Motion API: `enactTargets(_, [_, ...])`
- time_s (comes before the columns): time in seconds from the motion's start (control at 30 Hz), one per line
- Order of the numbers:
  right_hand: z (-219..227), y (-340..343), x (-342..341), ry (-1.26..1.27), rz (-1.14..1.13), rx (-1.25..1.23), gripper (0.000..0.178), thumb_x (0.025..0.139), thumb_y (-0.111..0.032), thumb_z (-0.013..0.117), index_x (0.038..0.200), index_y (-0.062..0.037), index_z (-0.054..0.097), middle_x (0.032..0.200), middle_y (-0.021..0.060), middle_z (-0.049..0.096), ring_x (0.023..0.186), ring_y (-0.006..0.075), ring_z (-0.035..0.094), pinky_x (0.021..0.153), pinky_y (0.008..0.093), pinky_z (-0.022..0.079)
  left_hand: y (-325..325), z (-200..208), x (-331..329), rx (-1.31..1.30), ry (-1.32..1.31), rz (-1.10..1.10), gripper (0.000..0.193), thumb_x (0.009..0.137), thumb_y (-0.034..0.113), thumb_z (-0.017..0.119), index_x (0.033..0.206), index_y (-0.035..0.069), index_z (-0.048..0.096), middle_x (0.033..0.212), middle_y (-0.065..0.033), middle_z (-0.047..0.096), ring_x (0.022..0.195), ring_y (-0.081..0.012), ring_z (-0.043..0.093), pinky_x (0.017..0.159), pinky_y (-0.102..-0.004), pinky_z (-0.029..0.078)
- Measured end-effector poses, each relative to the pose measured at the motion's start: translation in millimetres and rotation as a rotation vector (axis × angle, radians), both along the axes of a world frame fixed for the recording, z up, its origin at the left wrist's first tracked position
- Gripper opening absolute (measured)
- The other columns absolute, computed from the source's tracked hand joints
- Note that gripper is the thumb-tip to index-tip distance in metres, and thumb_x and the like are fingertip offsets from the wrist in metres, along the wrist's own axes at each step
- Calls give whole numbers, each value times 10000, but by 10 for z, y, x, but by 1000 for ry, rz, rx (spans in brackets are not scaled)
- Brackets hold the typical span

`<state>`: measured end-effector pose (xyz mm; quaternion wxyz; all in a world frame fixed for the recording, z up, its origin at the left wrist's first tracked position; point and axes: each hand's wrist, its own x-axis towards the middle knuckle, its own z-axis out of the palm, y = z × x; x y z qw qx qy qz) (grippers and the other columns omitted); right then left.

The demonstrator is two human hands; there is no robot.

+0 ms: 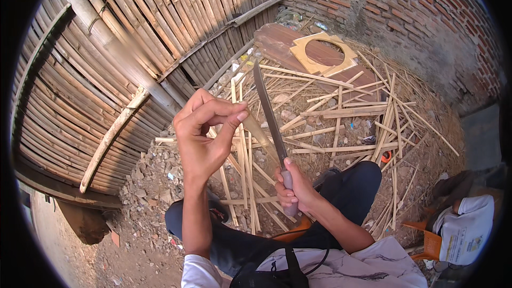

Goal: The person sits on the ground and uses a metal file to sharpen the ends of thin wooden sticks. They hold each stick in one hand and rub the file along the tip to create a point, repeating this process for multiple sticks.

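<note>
the left hand (205, 133) pinches the upper end of a bamboo strip (260, 135) between thumb and forefinger, and the right hand (300, 188) wraps its fingers round the handle (288, 180) of an upright knife (270, 109). the strip slants down toward the knife's base, contact unclear, above loose strips (346, 112) scattered on the ground (144, 261).

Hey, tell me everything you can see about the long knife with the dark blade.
The long, dark-bladed knife has a narrow, metal-looking blade tapering to its tip, and a pale purplish-grey handle whose material I can't tell. It points up the picture, leaning left. The person's right-hand grip is closed around the handle, whose end shows below. A pale tan, bamboo-looking strip runs down beside the blade, toward its base; whether they touch is unclear.
</note>
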<state>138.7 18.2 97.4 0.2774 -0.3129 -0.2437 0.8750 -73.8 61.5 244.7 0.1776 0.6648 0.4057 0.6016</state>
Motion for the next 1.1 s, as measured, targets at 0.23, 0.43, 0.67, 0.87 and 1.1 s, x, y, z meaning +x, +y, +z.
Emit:
enactTargets(0.23, [-184, -1, 8, -66, -2, -127, 506, 1065, -589, 355, 868, -129, 428, 514, -30, 317, 374, 88, 253, 403, 291, 298, 36, -14, -58, -20, -32, 63, 164, 826, -95, 773, 967, -12, 784, 862, -54, 612, 824, -109, 665, 738, -231, 613])
enactTargets(0.43, [14, -63, -18, -118, 27, 73, 571, 1046, -671, 328, 840, -147, 426, 503, -56, 280, 368, 71, 248, 403, 263, 276, 20, -36, -37, 5, -50, -30, 173, 816, -108, 774, 961, -14, 780, 890, -72, 644, 841, -118, 674, 750, -244, 623])
enactTargets(0.67, [-1129, -61, 308, -121, -12, -320, 570, 1023, -688, 390, 817, -159, 444, 508, -71, 283, 377, 72, 255, 410, 263, 263, 10, -6, -51, -65, -71, -72, 146, 825, -98, 772, 950, -22, 770, 905, -67, 626, 860, -120, 665, 769, -249, 618])
enactTargets(0.87, [-1209, -153, 213, -222, -114, -196, 382, 1026, -487, 576, 835, -172, 475, 515, -73, 321, 373, 68, 280, 410, 273, 289, 119, -193, 55, -94, -311, -328, 183, 940, -16, 664, 1092, 5, 564, 1009, -82, 541, 981, -182, 641, 927, -338, 578])
enactTargets(1.1, [-1309, -255, 306, -129, -260, -130, 197, 994, -207, 626, 858, -171, 488, 541, -62, 368, 394, 65, 338, 430, 270, 324, 120, -399, 228, -268, -537, -500, 323, 1092, 414, 425, 1018, 99, 441, 705, 8, 373, 625, -107, 361, 586, -277, 340])
